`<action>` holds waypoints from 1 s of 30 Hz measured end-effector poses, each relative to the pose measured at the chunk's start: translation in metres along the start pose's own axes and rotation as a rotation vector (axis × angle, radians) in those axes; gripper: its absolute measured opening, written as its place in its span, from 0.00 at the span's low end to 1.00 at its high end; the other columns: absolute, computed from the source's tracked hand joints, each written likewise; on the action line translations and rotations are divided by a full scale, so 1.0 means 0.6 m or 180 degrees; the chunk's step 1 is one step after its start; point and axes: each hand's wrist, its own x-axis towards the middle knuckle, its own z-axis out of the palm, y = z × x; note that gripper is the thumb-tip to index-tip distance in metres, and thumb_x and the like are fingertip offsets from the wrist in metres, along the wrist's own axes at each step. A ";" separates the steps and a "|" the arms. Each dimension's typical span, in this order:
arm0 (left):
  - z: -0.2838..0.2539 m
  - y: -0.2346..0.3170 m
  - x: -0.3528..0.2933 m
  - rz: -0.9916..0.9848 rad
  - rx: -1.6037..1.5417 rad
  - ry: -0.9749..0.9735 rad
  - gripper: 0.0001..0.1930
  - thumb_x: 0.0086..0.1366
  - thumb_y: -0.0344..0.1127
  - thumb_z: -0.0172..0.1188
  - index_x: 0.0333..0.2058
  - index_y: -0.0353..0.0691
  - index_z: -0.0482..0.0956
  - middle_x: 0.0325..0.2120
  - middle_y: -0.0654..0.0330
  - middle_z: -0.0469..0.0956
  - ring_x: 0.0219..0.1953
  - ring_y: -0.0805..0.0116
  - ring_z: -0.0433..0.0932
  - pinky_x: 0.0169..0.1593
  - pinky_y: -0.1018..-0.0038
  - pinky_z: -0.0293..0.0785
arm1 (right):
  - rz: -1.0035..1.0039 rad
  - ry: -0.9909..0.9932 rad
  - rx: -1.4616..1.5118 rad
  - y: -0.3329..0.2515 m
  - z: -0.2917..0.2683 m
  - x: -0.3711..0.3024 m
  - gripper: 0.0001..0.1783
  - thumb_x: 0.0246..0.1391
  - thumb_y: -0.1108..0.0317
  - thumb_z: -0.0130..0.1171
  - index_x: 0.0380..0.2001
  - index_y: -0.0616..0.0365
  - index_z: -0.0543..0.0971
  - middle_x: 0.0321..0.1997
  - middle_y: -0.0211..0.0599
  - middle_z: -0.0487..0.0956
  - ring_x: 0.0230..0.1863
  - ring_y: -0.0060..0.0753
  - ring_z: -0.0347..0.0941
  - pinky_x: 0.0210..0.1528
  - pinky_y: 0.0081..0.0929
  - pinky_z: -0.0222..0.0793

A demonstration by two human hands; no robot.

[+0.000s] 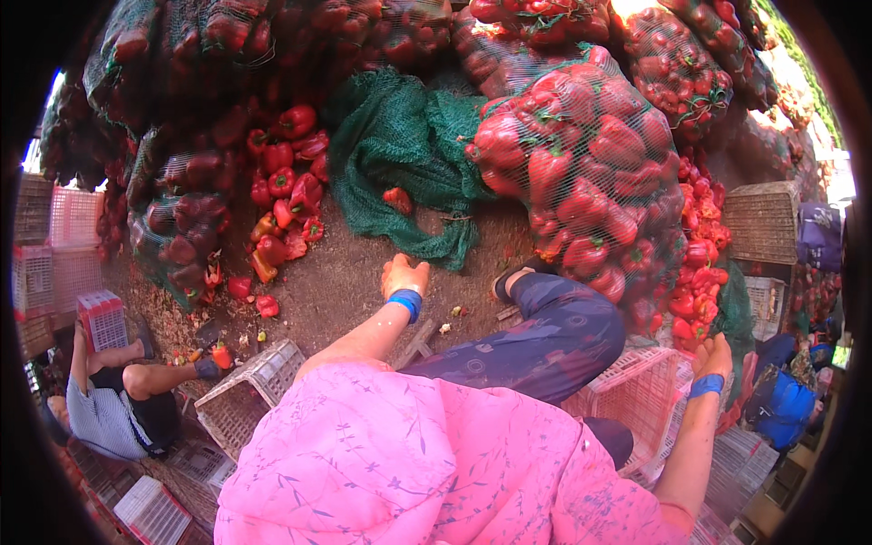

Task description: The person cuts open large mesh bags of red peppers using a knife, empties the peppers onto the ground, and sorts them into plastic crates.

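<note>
My left hand [405, 275] reaches forward over the dirt floor with its fingers apart and nothing visible in them. Just ahead of it lies a crumpled green mesh sack [386, 163], with a red pepper piece [398, 201] on it. My right hand [711, 356] is at the right, beside a pile of loose red peppers [698, 254] and a strip of green netting [734, 304]. Its fingers look closed; what they hold, if anything, I cannot make out. A blue band circles each wrist. A full net sack of red peppers [581, 154] stands right of the crumpled sack.
More filled pepper sacks [677, 68] are stacked at the back. Loose peppers [282, 186] spill on the left. Plastic crates [254, 391] stand on both sides, one pink crate [627, 391] by my leg. Another person [118, 400] sits at the far left.
</note>
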 end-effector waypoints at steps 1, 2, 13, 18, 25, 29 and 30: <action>-0.003 -0.009 0.014 0.0050 0.0006 0.0033 0.26 0.54 0.51 0.66 0.48 0.41 0.79 0.50 0.44 0.77 0.54 0.45 0.75 0.58 0.58 0.71 | -0.0079 0.0029 -0.0016 -0.016 0.003 -0.010 0.37 0.62 0.43 0.52 0.68 0.50 0.62 0.71 0.49 0.65 0.69 0.55 0.61 0.67 0.60 0.49; -0.007 -0.020 0.030 0.0089 0.0003 0.0071 0.26 0.55 0.51 0.66 0.48 0.41 0.79 0.51 0.44 0.77 0.54 0.45 0.75 0.58 0.57 0.71 | -0.0167 0.0047 -0.0038 -0.035 0.011 -0.026 0.37 0.62 0.44 0.53 0.68 0.50 0.63 0.70 0.49 0.66 0.69 0.54 0.63 0.66 0.59 0.50; -0.013 -0.029 0.180 0.0658 -0.0449 0.0336 0.16 0.60 0.42 0.60 0.45 0.42 0.80 0.47 0.45 0.78 0.51 0.44 0.77 0.55 0.56 0.73 | 0.0117 0.0228 -0.0508 -0.018 -0.025 -0.091 0.28 0.60 0.46 0.57 0.58 0.48 0.72 0.49 0.33 0.78 0.42 0.35 0.76 0.36 0.34 0.66; 0.022 0.013 0.141 0.0764 -0.0545 -0.0091 0.18 0.60 0.44 0.61 0.45 0.42 0.80 0.49 0.46 0.77 0.52 0.45 0.76 0.57 0.56 0.72 | 0.0350 0.0386 -0.0595 0.020 -0.123 -0.065 0.35 0.57 0.43 0.55 0.63 0.49 0.68 0.61 0.40 0.73 0.57 0.49 0.71 0.51 0.52 0.64; 0.015 0.097 0.099 0.1029 -0.1824 -0.0059 0.21 0.60 0.46 0.64 0.45 0.35 0.80 0.39 0.48 0.83 0.42 0.55 0.82 0.48 0.66 0.76 | 0.0320 0.0146 -0.0028 0.069 -0.102 -0.030 0.34 0.62 0.43 0.51 0.65 0.52 0.67 0.71 0.47 0.65 0.69 0.55 0.61 0.62 0.56 0.60; -0.036 0.175 0.062 0.1379 -0.2900 -0.0078 0.20 0.62 0.44 0.66 0.46 0.35 0.79 0.34 0.62 0.81 0.34 0.70 0.75 0.37 0.72 0.73 | -0.0037 -0.0257 0.0077 -0.005 0.017 -0.101 0.30 0.60 0.45 0.53 0.62 0.44 0.70 0.57 0.38 0.77 0.51 0.40 0.74 0.49 0.43 0.67; -0.036 0.192 0.074 0.1280 -0.3087 -0.0439 0.23 0.62 0.48 0.66 0.49 0.38 0.78 0.33 0.64 0.78 0.32 0.74 0.72 0.32 0.73 0.70 | -0.0164 -0.0347 0.0413 -0.015 0.034 -0.102 0.26 0.59 0.48 0.56 0.57 0.48 0.72 0.49 0.37 0.79 0.39 0.35 0.76 0.30 0.28 0.66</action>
